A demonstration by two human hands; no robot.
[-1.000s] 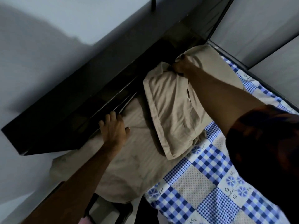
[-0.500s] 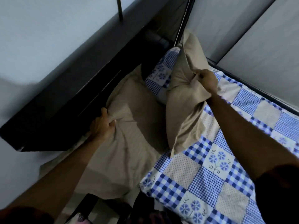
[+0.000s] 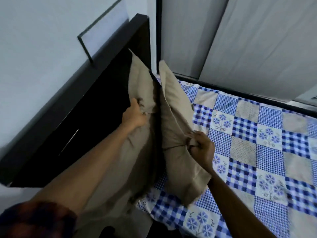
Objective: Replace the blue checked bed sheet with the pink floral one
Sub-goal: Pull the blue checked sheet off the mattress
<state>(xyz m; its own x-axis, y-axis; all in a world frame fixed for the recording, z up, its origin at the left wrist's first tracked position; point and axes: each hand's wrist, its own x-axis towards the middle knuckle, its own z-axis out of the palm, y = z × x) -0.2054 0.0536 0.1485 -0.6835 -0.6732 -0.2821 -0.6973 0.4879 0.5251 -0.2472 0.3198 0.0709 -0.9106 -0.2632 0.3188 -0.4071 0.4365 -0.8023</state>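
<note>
Fingers [image 3: 199, 135] clutch pillows [image 3: 173, 107]; blue checked sheet [image 3: 245, 127], apparently smooth.

The scene is dimly and coolly lit. Detail is swallowed in the black headboard [image 3: 96, 109]; the wall [image 3: 42, 48] above it is smeared by motion blur.

Bare blue checked sheet [image 3: 257, 152] at right; left pillow [image 3: 140, 86], right pillow [image 3: 173, 114] and headboard [image 3: 96, 109] crowded at left.
</note>
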